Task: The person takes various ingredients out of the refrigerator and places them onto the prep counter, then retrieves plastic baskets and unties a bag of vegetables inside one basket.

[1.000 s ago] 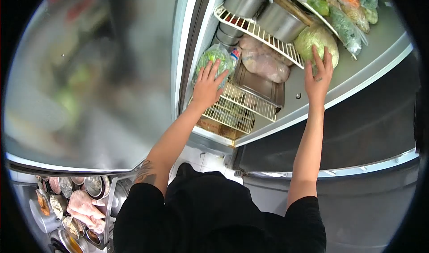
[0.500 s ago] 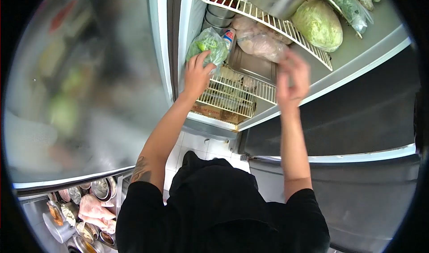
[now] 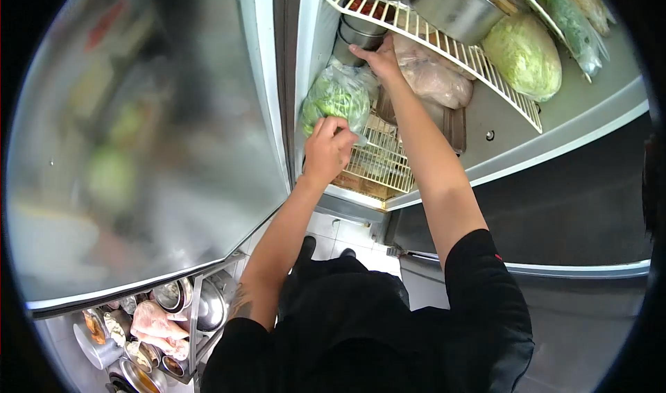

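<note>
My left hand [image 3: 329, 149] is closed on the near edge of a clear plastic bag of green vegetables [image 3: 337, 100] at the left of the fridge. My right hand [image 3: 379, 58] reaches past that bag, thumb apart from the fingers, near stacked metal containers [image 3: 361, 36]; its fingertips are partly hidden. Bagged pale meat [image 3: 433, 77] lies just right of my right hand, by a metal tray [image 3: 454, 126] that my right forearm partly covers. A pale green cabbage [image 3: 525, 54] rests on the white wire shelf [image 3: 437, 40].
The frosted fridge door [image 3: 152, 157] stands open on the left. A large metal pot [image 3: 458, 8] and bagged vegetables [image 3: 572, 25] are on upper shelves. At the lower left, a rack holds bowls and raw meat [image 3: 159, 327]. A lower wire rack [image 3: 381, 157] shows below the bag.
My right hand has moved from the cabbage, left and deeper into the fridge, to the metal containers. My left hand has closed on the vegetable bag's near edge. The view has shifted.
</note>
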